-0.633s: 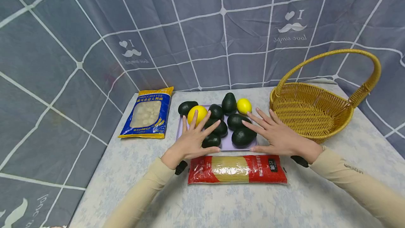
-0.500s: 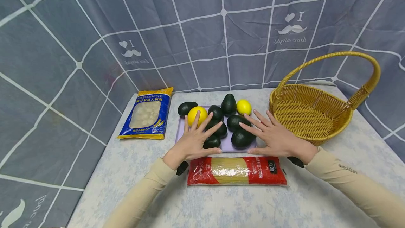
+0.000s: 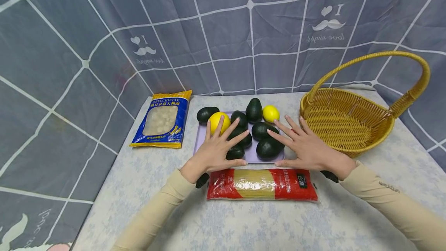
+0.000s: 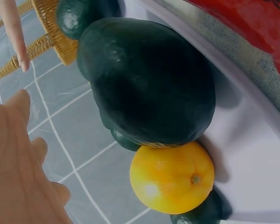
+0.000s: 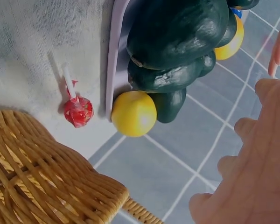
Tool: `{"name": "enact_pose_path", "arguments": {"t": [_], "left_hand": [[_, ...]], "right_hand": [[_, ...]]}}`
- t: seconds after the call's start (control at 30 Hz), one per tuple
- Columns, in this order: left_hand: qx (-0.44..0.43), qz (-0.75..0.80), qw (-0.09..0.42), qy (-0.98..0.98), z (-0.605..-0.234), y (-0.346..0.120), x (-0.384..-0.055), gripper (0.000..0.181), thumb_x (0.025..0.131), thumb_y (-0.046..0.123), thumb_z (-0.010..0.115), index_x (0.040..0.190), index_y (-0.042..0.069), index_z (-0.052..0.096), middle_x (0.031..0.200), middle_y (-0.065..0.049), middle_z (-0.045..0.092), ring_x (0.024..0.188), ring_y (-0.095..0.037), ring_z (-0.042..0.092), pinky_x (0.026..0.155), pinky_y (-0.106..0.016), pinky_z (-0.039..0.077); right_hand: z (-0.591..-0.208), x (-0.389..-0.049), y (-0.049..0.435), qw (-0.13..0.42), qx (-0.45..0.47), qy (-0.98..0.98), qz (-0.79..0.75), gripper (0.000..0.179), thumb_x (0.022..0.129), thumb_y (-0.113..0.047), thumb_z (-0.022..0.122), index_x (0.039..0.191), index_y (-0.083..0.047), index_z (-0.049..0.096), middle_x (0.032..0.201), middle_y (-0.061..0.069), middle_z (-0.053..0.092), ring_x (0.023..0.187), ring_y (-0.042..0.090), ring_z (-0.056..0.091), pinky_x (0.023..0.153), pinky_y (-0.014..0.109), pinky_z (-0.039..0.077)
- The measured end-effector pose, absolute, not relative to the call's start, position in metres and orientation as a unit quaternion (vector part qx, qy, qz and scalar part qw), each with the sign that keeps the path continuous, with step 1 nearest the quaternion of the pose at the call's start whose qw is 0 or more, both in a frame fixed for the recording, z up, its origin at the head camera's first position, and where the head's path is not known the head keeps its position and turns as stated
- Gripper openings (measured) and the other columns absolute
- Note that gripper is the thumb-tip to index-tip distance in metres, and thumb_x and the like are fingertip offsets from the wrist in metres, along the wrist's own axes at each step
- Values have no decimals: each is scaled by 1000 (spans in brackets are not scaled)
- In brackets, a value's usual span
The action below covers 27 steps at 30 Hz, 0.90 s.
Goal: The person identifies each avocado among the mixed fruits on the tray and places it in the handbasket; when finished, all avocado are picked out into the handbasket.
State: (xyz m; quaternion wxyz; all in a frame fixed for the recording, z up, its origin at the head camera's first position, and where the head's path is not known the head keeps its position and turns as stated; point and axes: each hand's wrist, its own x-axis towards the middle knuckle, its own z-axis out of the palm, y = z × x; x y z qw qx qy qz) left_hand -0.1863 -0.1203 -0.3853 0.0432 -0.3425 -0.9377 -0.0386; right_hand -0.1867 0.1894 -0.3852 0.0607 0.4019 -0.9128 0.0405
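Note:
My left hand point(image 3: 214, 151) is spread over the left side of a lilac tray point(image 3: 201, 142), fingers straight, holding nothing. Beneath its fingers lie dark green avocados point(image 4: 147, 81) and an orange point(image 4: 172, 177). My right hand point(image 3: 311, 150) spreads its fingers above the tray's right edge, close to more avocados point(image 3: 270, 149), and also holds nothing. A yellow lemon point(image 3: 271, 114) sits at the tray's far right corner. Under the right hand, a red-wrapped lollipop point(image 5: 78, 112) lies on the table between tray and basket, mostly hidden in the head view.
A wicker basket point(image 3: 341, 127) with a tall handle stands to the right. Spaghetti in a red packet point(image 3: 261, 184) lies in front of the tray. At the far left is a blue orecchiette bag point(image 3: 162, 119). A grey checked curtain point(image 3: 230, 38) closes the back and left.
The head view has shifted slightly, so the whole scene sits a little higher in it. Both hands keep their spread pose over the tray, and nothing has been picked up.

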Motion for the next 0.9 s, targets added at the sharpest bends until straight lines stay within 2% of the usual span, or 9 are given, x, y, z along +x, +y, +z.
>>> {"name": "enact_pose_path", "arguments": {"t": [0.17,0.43,0.6,0.73,0.9], "left_hand": [[-344,-39,47,-937,-382,-122,-187,82,82,76,42,151,40,17,158,2,-7,139,-40,-10,102,-62,-10],[-327,-71,62,-940,-389,-134,-185,83,82,77,40,151,38,19,158,-1,3,141,-36,4,108,-56,5],[-278,-123,84,-949,-391,-154,-183,85,80,75,49,151,35,24,157,-1,12,141,-29,11,107,-52,17],[-222,-171,105,-954,-393,-173,-178,89,76,71,59,149,29,32,154,0,22,136,-29,26,101,-54,29],[-133,-255,68,-955,-401,-191,-174,99,70,70,67,151,26,29,148,-7,32,127,-32,38,91,-56,38]], "right_hand": [[-384,-187,192,61,397,-915,43,88,83,-70,51,153,-24,23,157,11,10,140,39,-2,105,61,1],[-385,-187,193,74,403,-910,62,87,83,-68,52,153,-26,22,156,10,14,140,40,6,104,63,10],[-386,-186,194,69,383,-916,98,83,85,-65,54,152,-26,25,155,8,19,140,37,11,104,61,14],[-385,-186,194,63,363,-921,126,81,85,-62,56,151,-24,27,152,10,26,138,37,20,103,60,20],[-384,-189,193,60,338,-926,154,78,87,-60,56,148,-17,34,146,14,35,131,35,34,100,57,28]]}}
